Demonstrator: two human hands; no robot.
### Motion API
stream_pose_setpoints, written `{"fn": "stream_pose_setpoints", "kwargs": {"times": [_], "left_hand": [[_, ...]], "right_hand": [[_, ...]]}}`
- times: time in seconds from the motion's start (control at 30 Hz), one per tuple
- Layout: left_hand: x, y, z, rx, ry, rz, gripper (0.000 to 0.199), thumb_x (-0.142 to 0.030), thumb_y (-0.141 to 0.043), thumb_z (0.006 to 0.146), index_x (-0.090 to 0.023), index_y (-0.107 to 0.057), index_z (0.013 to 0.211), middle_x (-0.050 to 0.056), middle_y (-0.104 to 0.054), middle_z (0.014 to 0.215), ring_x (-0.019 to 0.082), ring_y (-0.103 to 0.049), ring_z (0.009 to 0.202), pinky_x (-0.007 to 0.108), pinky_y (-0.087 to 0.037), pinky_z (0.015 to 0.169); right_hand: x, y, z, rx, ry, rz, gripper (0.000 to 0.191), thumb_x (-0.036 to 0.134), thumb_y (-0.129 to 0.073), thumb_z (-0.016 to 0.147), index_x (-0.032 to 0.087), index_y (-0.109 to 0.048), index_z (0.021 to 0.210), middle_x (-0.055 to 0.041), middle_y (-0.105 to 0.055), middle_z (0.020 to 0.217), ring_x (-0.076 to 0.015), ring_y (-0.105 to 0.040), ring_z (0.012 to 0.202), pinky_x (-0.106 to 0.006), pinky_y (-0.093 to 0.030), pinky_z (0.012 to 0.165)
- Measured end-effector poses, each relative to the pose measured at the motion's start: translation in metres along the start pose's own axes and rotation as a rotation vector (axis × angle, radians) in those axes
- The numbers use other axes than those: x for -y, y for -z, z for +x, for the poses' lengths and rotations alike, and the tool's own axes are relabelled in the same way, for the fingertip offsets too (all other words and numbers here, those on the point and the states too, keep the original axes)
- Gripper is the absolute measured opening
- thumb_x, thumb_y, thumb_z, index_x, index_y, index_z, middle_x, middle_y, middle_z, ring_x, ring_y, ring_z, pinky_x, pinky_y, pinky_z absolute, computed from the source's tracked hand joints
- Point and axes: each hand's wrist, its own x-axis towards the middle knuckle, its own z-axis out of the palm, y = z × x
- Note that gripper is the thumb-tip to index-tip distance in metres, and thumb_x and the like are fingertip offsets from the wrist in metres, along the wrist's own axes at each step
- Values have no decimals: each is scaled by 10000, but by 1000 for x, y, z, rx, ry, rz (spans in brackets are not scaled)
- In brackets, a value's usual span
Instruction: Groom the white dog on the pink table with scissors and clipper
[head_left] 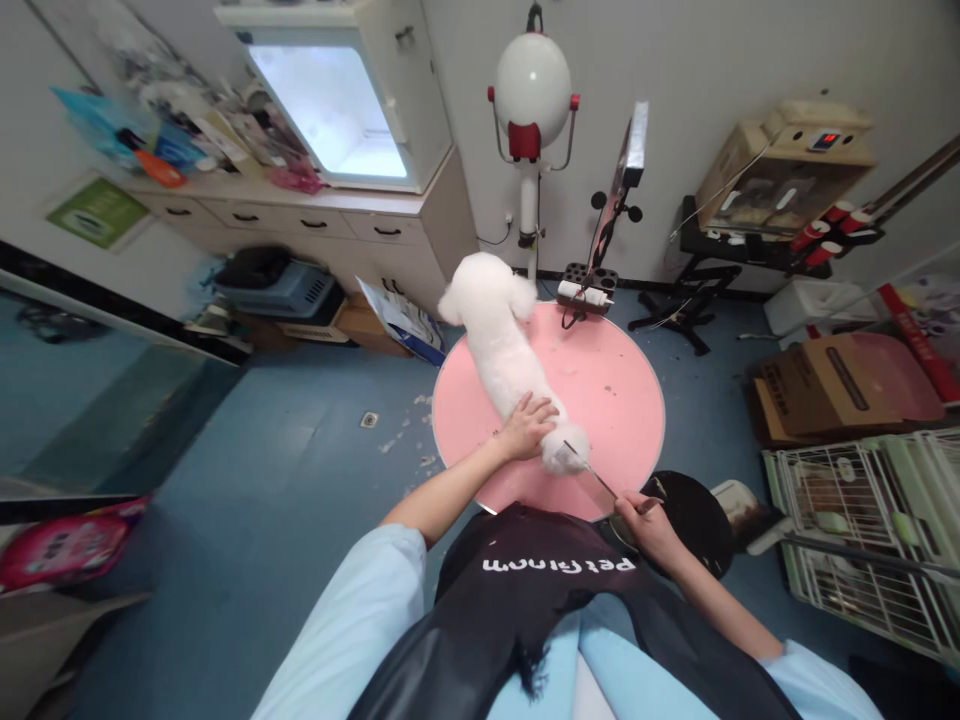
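Note:
A fluffy white dog (499, 345) stands on the round pink grooming table (619, 400), its head toward the far edge. My left hand (529, 427) lies on the dog's lower back, fingers spread over the fur. In my right hand (646, 522) is a pair of long, thin grooming scissors (602, 484). The scissor tips are at the round puff of fur (562, 450) at the dog's rear. Whether the blades touch skin or only fur I cannot tell.
A white dryer (532, 90) on a stand rises behind the table. Beside it, a holder (589, 290) carries a white clipper-like tool. A black round stool (686, 525) sits close to my right arm, with a wire cage (847, 540) farther right. Cabinets (360, 225) line the back left.

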Motion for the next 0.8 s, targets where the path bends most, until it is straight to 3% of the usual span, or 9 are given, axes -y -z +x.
{"fn": "stream_pose_setpoints", "kwargs": {"times": [0.17,0.27,0.37,0.43,0.53,0.67,0.73,0.8], "left_hand": [[-7,-8,-4,-2,-26,34,328,-254,-657,835,-196,-800,1125,139,-675,1386,349,-488,1435,607,-192,1296],[-11,-7,-6,-8,0,31,324,-271,-655,852,-200,-801,1133,138,-680,1377,344,-505,1421,588,-205,1296],[-8,1,-5,-10,106,-18,414,-314,-659,862,-166,-773,1231,157,-689,1359,349,-517,1416,569,-214,1302],[-2,8,-2,-15,181,-51,516,-360,-688,836,-120,-743,1289,188,-686,1355,365,-523,1415,567,-227,1304],[6,14,5,-39,219,-56,546,-373,-692,810,-87,-739,1273,207,-692,1338,374,-543,1405,575,-241,1306],[12,10,6,-117,211,-63,531,-412,-739,754,-137,-763,1207,177,-729,1269,378,-585,1363,576,-303,1289],[14,6,2,-148,223,-86,525,-457,-773,696,-172,-784,1137,163,-738,1251,391,-585,1354,583,-323,1278],[16,3,-2,-160,248,-116,473,-475,-772,663,-197,-799,1044,161,-741,1242,403,-572,1359,594,-322,1272]], "right_hand": [[-7,0,-14,38,-39,47,641,817,-501,836,227,-463,587,18,-425,565,-140,-386,559,-272,-326,518],[-17,18,-31,25,-46,30,646,824,-514,826,229,-460,581,13,-435,549,-144,-394,554,-269,-325,506],[-24,44,-44,-142,-22,3,626,789,-509,859,231,-463,580,10,-449,557,-148,-410,558,-272,-343,515],[-21,46,-37,-285,-10,-6,606,765,-514,871,238,-455,577,12,-445,553,-152,-418,560,-276,-352,519],[-3,9,1,-426,-34,55,603,808,-531,802,264,-421,566,20,-415,517,-151,-404,535,-286,-342,495],[21,-56,42,-235,-31,285,629,848,-536,769,286,-388,531,38,-370,458,-127,-345,461,-287,-319,445],[21,-64,42,-280,39,426,630,832,-595,776,274,-409,549,48,-389,470,-123,-361,460,-283,-372,456],[18,-58,36,-402,86,599,642,822,-619,799,271,-380,572,73,-365,471,-105,-331,434,-276,-417,466]]}}
